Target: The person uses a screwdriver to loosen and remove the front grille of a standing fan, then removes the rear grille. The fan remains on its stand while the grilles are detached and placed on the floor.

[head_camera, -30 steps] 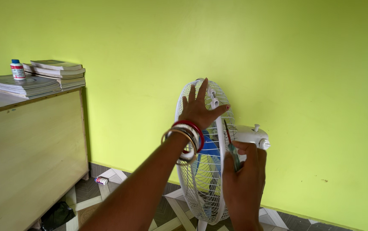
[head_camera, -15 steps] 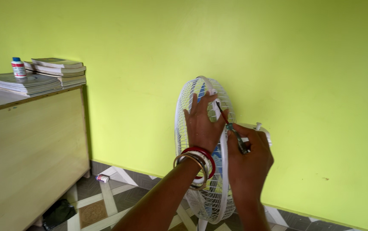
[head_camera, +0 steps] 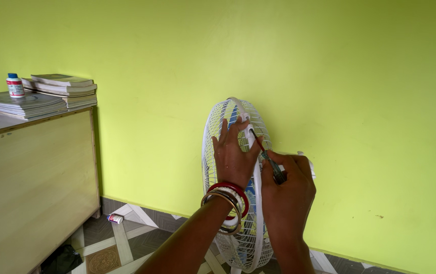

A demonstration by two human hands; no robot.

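A white fan (head_camera: 228, 238) with a wire cage and blue blades stands against the green wall. My left hand (head_camera: 232, 155), with several bangles on the wrist, lies flat on the front cage, fingers by a white clip (head_camera: 249, 133) on the rim. My right hand (head_camera: 289, 185) grips a small screwdriver (head_camera: 268, 161) with a red shaft, its tip at that clip. The fan's motor housing sits mostly hidden behind my right hand.
A wooden cabinet (head_camera: 30, 187) stands at the left with stacked books (head_camera: 40, 94) and a small white bottle (head_camera: 14, 85) on top. A small bottle (head_camera: 115, 218) lies on the patterned tile floor, and a dark bag (head_camera: 63, 259) sits by the cabinet's foot.
My left hand slid down the cage from the top rim and settled by the clip. My right hand rose and brought the screwdriver's tip to the clip.
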